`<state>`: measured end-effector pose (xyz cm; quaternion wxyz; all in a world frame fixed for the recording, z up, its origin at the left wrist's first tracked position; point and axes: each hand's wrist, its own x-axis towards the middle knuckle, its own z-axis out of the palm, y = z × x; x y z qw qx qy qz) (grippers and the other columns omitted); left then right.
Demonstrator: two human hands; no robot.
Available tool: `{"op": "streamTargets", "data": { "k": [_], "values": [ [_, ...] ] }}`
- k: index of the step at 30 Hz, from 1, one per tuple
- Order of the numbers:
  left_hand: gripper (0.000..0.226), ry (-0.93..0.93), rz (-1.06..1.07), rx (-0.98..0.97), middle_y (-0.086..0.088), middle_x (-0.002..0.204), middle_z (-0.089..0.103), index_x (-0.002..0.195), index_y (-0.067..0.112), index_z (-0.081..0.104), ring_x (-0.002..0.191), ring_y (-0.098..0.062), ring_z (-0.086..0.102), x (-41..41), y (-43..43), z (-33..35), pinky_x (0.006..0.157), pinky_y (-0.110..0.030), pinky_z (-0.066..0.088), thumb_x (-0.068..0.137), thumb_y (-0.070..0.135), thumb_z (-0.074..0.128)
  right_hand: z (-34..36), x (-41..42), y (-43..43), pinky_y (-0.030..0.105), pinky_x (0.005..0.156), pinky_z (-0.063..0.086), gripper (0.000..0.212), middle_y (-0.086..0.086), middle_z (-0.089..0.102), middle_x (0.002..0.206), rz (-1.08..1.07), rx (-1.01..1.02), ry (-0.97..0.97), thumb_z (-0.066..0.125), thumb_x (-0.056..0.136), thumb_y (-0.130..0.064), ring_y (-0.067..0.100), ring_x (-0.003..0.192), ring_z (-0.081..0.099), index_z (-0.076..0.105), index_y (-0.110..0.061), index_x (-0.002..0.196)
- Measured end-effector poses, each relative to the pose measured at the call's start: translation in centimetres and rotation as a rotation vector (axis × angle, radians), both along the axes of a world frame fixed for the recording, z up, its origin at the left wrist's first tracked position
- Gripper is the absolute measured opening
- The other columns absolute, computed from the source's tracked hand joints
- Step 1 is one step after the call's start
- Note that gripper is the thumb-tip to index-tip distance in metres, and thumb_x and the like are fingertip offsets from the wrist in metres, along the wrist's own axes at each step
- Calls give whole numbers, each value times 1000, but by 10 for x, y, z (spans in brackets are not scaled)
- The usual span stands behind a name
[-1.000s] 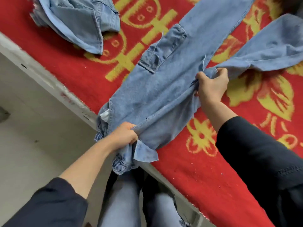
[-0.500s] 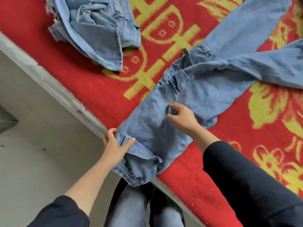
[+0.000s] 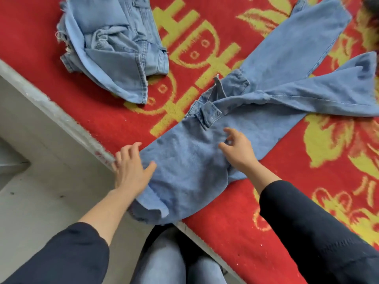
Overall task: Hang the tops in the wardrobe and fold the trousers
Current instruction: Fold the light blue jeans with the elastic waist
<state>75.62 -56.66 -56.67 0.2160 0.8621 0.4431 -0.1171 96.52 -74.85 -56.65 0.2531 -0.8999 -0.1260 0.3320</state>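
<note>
Jeans [image 3: 185,158], left hand [image 3: 131,167] touching, right hand [image 3: 238,150] perhaps hovering

Two denim garments [image 3: 194,160] [image 3: 114,50], one red blanket [image 3: 287,201], and two hands [image 3: 131,169] [image 3: 239,149].

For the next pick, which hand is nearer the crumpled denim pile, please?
Left: left hand below the denim pile, at blanket edge; right hand farther, over the trousers.

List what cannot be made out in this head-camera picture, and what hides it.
Head view:
1. One leg of the spread jeans runs into the right edge, so its end is cut off.
2. The bunched denim garment is cut by the top edge; its type is unclear.
3. The left hand has motion-blurred fingertips.
4. A dark object in the top right corner is cropped, unidentifiable.
</note>
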Motion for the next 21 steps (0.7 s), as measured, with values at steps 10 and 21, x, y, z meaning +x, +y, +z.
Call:
{"op": "streamTargets", "data": {
  "k": [10,21],
  "values": [
    [82,-225,-370,75,-25,150,22,148,25,19,140,-38,17,169,-67,-44,114,-53,13,82,36,67,-16,128,-58,38,59,52,43,7,59,85,-939,205,70,57,81,-36,27,72,62,54,-8,114],
    [50,-180,-559,-32,-13,133,47,135,19,42,121,-37,47,300,-48,-51,95,-46,37,90,36,57,-26,245,-109,28,53,49,16,5,63,85,-1620,598,52,68,81,-13,17,68,62,57,-8,92]
  ]
}}
